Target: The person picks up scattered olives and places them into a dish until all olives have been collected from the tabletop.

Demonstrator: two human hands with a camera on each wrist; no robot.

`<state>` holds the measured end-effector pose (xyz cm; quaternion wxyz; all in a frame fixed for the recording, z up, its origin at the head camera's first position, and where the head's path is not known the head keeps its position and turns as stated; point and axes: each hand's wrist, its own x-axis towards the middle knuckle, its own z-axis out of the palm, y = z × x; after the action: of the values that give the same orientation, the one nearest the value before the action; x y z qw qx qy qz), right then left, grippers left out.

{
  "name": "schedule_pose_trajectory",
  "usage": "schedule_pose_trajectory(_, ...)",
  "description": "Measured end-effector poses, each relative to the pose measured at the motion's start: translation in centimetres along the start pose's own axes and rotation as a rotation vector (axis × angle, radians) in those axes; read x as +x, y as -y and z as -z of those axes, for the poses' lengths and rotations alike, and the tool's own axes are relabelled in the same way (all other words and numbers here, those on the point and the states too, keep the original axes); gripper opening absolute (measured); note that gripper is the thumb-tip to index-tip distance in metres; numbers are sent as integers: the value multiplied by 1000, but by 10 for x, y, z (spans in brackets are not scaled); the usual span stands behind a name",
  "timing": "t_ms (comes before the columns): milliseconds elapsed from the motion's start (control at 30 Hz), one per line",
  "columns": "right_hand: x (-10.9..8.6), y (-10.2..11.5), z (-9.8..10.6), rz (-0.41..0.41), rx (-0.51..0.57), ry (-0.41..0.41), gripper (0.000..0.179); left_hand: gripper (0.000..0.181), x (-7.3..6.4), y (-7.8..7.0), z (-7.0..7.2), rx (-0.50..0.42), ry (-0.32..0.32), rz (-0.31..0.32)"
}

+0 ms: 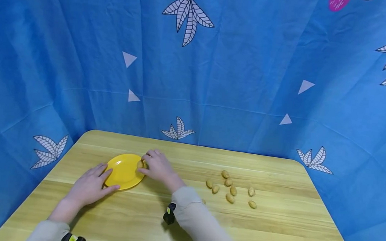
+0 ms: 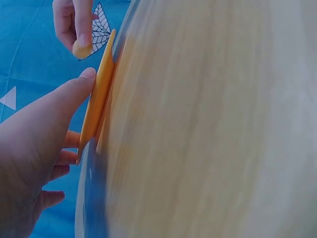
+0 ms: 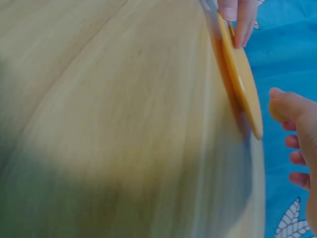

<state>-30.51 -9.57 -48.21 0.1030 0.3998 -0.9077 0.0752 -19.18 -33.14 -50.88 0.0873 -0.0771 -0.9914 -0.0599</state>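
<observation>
Near the table's left side lies a round yellow plate (image 1: 124, 173). My left hand (image 1: 89, 185) rests at its left rim, thumb and fingers spread along the edge; the left wrist view shows the thumb (image 2: 81, 87) against the rim. Over the plate's right edge, my right hand (image 1: 158, 166) pinches a small yellow-brown oval piece (image 1: 140, 164), like a tiny potato, between thumb and fingers. In the right wrist view that piece is mostly hidden behind the thumb (image 3: 290, 104), just above the plate. Nothing else shows on the plate.
Several similar oval pieces (image 1: 229, 198) lie scattered on the wooden table (image 1: 272, 232) right of the right forearm, one partly hidden by the sleeve (image 1: 202, 223). A blue patterned curtain (image 1: 237, 71) stands around the table's back and sides.
</observation>
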Motion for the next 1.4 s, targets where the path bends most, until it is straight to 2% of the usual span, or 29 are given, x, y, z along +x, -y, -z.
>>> schedule_pose_trajectory(267, 14, 11, -13, -70, 20, -10, 45, 84, -1, 1, -2, 5, -10, -14)
schedule_pose_trajectory(700, 37, 37, -27, -154, -34, 20, 42, 84, -1, -1, -2, -15, -19, -24)
schedule_pose_trajectory(900, 40, 44, -30, -195, -30, 54, 42, 84, -1, 0, -4, -14, -19, -26)
schedule_pose_trajectory(1167, 42, 44, -36, -237, -10, 59, 48, 83, -3, 2, -1, -14, -27, -25)
schedule_pose_trajectory(1400, 40, 36, -33, -215, 17, 12, 53, 82, -3, 6, 3, -8, -18, -17)
